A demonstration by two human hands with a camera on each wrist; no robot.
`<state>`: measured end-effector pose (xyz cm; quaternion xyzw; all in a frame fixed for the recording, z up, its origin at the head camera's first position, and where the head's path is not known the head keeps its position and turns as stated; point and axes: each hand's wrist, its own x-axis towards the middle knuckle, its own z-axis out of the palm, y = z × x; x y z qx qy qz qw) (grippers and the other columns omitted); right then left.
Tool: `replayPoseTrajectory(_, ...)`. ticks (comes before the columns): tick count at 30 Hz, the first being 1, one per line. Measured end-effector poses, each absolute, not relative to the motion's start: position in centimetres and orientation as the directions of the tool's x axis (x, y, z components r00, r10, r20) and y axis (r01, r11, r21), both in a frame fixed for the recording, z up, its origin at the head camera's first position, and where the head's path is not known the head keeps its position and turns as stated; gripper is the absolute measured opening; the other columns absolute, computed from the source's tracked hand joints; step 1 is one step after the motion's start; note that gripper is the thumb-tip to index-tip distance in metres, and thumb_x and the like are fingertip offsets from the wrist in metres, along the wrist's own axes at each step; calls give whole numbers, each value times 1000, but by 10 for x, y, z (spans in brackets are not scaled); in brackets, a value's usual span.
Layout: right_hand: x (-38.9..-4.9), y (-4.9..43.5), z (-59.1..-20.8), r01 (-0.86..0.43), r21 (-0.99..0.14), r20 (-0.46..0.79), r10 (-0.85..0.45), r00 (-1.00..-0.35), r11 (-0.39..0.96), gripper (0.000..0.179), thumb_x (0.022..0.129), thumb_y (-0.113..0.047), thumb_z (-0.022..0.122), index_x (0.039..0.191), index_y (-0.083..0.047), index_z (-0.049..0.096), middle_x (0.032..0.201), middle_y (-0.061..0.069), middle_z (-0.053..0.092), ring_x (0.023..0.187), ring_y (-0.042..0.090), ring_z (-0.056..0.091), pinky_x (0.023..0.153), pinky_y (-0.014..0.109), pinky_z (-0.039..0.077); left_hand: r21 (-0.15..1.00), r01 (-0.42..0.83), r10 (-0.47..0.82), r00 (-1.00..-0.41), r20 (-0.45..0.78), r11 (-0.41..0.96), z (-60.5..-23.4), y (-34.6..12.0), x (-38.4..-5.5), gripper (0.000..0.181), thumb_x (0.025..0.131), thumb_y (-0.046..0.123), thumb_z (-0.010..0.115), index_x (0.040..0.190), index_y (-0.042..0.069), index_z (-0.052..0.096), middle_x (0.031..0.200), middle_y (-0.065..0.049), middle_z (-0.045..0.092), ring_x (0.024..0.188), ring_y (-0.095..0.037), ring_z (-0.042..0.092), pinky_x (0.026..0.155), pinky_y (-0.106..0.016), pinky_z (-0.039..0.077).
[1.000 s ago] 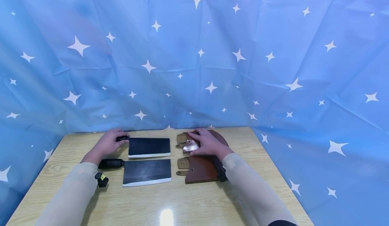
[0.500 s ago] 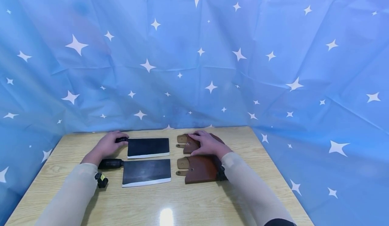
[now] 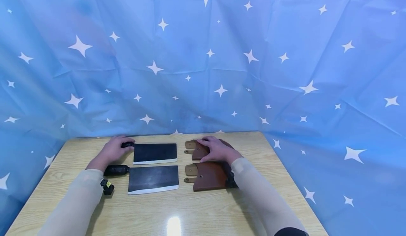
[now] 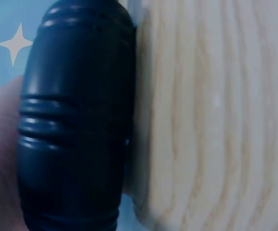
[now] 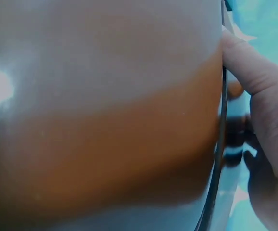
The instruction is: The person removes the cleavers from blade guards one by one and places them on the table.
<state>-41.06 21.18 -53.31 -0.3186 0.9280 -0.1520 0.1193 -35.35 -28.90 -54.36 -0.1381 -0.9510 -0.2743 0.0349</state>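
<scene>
Two cleavers with dark blades and black handles lie side by side, blades pointing right. My left hand point(image 3: 113, 150) holds the handle of the far cleaver point(image 3: 155, 152), its fingers partly hiding it. The near cleaver point(image 3: 153, 179) lies under my left wrist, and its ribbed handle point(image 4: 76, 91) fills much of the left wrist view. At the right, my right hand point(image 3: 219, 151) grips the far brown leather sheath point(image 3: 197, 153) across its width, thumb at the near edge. The near sheath point(image 3: 210, 180) lies flat below my wrist, and also looms large in the right wrist view.
Both sheaths have tan snap straps point(image 3: 191, 170) pointing left toward the blades. The pale wood table point(image 3: 139, 215) ends at the back against a blue curtain point(image 3: 177, 98) with white stars. A bright light reflection shows on the table's front.
The far sheath, tilted and glinting a second ago, now lies flatter under my right hand. The far cleaver's blade has shifted very slightly. My left hand keeps its hold.
</scene>
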Motion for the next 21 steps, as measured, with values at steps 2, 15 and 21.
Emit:
replayPoseTrajectory(2,-411,212,-533,-551,-367,-125,-627,-769,749,105,92,-60,88,175,-24,36,179,19,27,164,42,25,126,62,35,494,278,240,-961,141,824,-543,-288,-353,40,107,20,77,143,3,72,142,-29,66,133,-57,56,108,-75,46)
replayPoseTrajectory(15,-411,220,-530,-534,-463,-51,-622,-781,708,98,94,-60,85,172,-20,43,178,20,29,165,43,23,127,65,32,371,335,249,-933,261,866,-535,-267,-353,46,106,19,76,146,-3,68,149,-27,62,141,-53,53,116,-70,43)
replayPoseTrajectory(21,-401,210,-529,-588,-352,126,-585,-801,729,88,103,-65,70,170,-13,47,174,18,40,162,43,33,129,62,31,325,338,260,-930,260,883,-531,-250,-348,63,106,31,76,156,-3,58,158,-30,53,147,-55,47,119,-72,39)
